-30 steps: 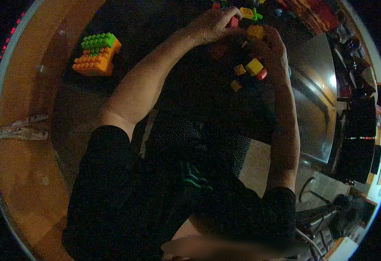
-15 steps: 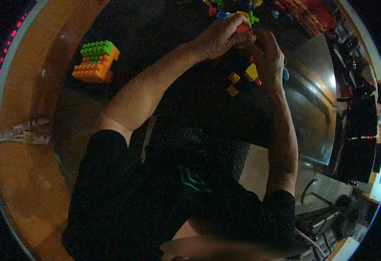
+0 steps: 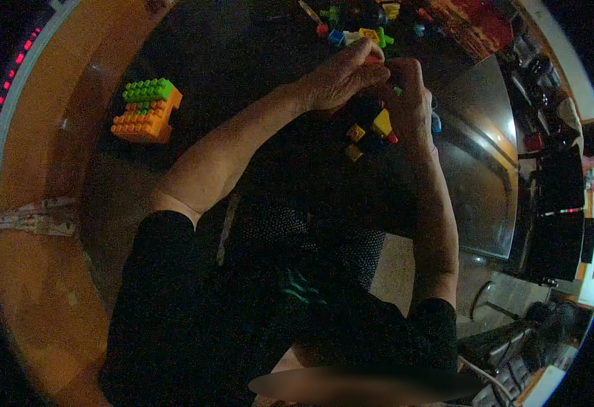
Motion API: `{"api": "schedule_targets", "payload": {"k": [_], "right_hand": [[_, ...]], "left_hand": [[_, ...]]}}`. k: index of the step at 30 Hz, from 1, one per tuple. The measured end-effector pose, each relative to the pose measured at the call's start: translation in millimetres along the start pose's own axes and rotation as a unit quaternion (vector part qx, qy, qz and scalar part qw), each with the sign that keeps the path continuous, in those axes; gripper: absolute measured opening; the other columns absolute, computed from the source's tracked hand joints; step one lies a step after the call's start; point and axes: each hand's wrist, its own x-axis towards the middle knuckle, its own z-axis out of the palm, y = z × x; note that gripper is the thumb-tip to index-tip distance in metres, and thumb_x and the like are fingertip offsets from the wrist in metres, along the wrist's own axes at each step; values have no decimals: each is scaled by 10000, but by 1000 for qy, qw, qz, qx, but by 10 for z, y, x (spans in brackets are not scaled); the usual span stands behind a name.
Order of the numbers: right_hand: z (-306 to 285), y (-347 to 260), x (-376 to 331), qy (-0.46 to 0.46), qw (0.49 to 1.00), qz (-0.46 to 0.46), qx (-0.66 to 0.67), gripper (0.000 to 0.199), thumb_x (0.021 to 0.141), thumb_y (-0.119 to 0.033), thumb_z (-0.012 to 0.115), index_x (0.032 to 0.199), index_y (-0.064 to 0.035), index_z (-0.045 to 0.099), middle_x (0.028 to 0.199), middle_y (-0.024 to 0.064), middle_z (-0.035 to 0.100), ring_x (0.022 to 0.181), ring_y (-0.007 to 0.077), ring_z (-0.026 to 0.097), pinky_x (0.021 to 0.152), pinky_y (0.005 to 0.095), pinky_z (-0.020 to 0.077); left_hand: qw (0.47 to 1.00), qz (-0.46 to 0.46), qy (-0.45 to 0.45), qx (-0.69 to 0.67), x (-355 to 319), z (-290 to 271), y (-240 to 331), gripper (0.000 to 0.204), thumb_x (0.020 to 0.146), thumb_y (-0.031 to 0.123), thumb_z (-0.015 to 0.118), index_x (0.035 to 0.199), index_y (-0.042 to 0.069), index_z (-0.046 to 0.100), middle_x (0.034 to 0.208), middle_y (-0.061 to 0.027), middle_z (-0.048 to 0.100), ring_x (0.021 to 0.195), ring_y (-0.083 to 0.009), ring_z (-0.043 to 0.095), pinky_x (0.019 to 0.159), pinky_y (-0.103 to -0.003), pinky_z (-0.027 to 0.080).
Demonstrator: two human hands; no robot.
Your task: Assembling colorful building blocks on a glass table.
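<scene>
Both hands are close together at the top of the view, over the dark table. My left hand (image 3: 344, 80) is closed on a red toy building brick (image 3: 374, 60), mostly covered by the fingers. Beside it, my right hand (image 3: 410, 88) has its fingers curled; what they hold is hidden. A small green piece (image 3: 397, 90) shows by the right fingers, and I cannot tell whether it is held. Just below lie a yellow block (image 3: 382, 123), a small yellow brick (image 3: 356, 131) and a duller yellow piece (image 3: 354, 152).
An orange and green brick assembly (image 3: 149, 112) stands at the left. Several loose coloured bricks, among them a yellow one (image 3: 369, 34) and a blue one (image 3: 336, 37), lie beyond my hands. A glossy dark panel (image 3: 477, 169) is at the right.
The whole view has shifted slightly, with the loose bricks appearing lower and farther left. My left hand still grips the red brick, and the right fingers now look more curled, slightly apart from it.
</scene>
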Motion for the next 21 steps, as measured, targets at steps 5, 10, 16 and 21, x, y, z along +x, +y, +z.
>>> {"api": "schedule_targets", "payload": {"k": [5, 10, 16, 21], "right_hand": [[-64, -176, 73, -54, 996, 59, -37, 329, 849, -142, 590, 1113, -76, 404, 878, 178, 614, 737, 400, 610, 604, 453, 478], [-51, -258, 109, -42, 998, 39, 7, 397, 845, -122, 619, 1193, -78, 432, 1030, 147, 616, 909, 264, 635, 735, 352, 510], [84, -91, 73, -11, 993, 89, 72, 443, 803, -109, 664, 1190, -76, 453, 1112, 123, 583, 968, 234, 612, 753, 335, 506], [14, -99, 77, 13, 948, 124, 293, 291, 832, -158, 637, 1078, -21, 567, 965, 93, 639, 847, 207, 629, 707, 302, 499]], "left_hand": [[981, -93, -25, -168, -40, -82, 64, 378, 941, 363, 466, 1149, 50, 422, 1008, -110, 527, 955, -198, 560, 785, -321, 480], [988, -1, -64, -140, -27, -70, -88, 385, 944, 321, 479, 1230, 81, 384, 1085, -92, 505, 1021, -189, 527, 823, -314, 465], [986, -70, -50, -142, -15, 4, -72, 676, 884, 487, 521, 1365, 76, 283, 1125, -87, 491, 1089, -172, 473, 962, -320, 366], [977, -104, 40, -184, 19, 31, 64, 763, 849, 545, 542, 1343, 29, 274, 1072, -136, 489, 926, -186, 535, 738, -314, 478]]}}
